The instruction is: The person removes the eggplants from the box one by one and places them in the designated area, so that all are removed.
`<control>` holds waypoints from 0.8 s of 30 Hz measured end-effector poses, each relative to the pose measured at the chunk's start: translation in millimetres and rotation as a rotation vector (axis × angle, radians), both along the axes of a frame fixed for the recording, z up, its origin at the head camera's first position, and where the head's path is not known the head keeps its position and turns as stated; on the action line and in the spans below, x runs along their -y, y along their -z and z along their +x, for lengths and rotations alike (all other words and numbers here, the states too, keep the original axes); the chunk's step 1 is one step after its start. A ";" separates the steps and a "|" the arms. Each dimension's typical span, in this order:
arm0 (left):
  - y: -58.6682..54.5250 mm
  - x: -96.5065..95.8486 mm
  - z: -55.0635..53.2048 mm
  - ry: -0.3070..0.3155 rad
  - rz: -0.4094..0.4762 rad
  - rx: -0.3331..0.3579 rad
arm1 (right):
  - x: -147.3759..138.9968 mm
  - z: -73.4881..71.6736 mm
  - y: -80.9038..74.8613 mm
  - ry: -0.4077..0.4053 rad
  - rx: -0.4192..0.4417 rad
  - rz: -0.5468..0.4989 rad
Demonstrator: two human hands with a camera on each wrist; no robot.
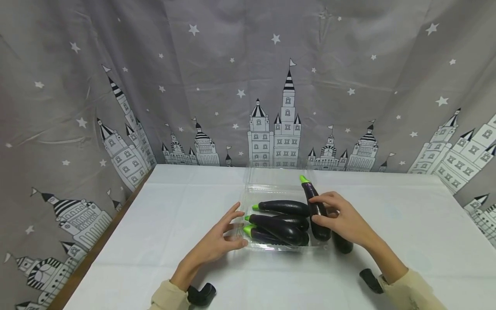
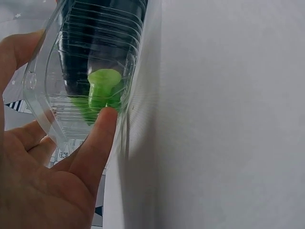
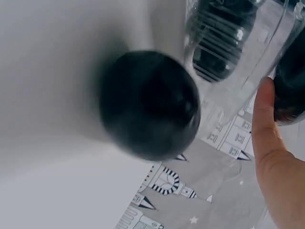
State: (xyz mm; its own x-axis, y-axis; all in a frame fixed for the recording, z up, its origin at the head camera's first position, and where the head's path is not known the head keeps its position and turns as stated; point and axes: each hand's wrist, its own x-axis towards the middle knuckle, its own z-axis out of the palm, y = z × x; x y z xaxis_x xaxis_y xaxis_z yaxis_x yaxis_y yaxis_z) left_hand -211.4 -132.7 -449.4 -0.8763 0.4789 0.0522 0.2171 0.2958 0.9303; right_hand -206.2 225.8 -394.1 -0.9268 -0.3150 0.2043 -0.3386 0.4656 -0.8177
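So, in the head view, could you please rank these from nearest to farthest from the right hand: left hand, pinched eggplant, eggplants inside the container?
1. Pinched eggplant: against the right hand.
2. Eggplants inside the container: further left.
3. Left hand: at the container's left edge.

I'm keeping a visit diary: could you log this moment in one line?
left hand touches clear container | right hand pinches eggplant | other eggplants inside container | another eggplant outside, on table

Remotely I see a plastic container (image 1: 267, 248) on the table (image 1: 155, 241), a curtain (image 1: 232, 77) behind; several eggplants (image 1: 284, 208) lie inside, the left hand (image 1: 217, 242) at its left end, the right hand (image 1: 346, 220) with a held eggplant (image 1: 316, 209) at its right side, and a loose eggplant (image 1: 342, 244) outside, right.
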 end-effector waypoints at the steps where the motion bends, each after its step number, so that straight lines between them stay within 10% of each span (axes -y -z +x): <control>1: -0.3 0.0 0.1 0.001 0.000 0.001 | -2.0 1.0 -0.4 0.006 0.003 0.005; 24: 0.2 0.8 -0.8 0.005 -0.014 0.010 | -80.7 11.6 -4.3 0.119 0.094 0.224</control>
State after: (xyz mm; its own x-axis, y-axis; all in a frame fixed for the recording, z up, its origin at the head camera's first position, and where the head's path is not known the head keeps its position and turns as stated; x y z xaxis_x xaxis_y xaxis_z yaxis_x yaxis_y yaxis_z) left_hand -212.2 -133.5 -449.6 -0.8745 0.4836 0.0369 0.2092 0.3076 0.9282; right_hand -194.6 306.5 -389.9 -0.9717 -0.2301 0.0536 -0.1982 0.6702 -0.7152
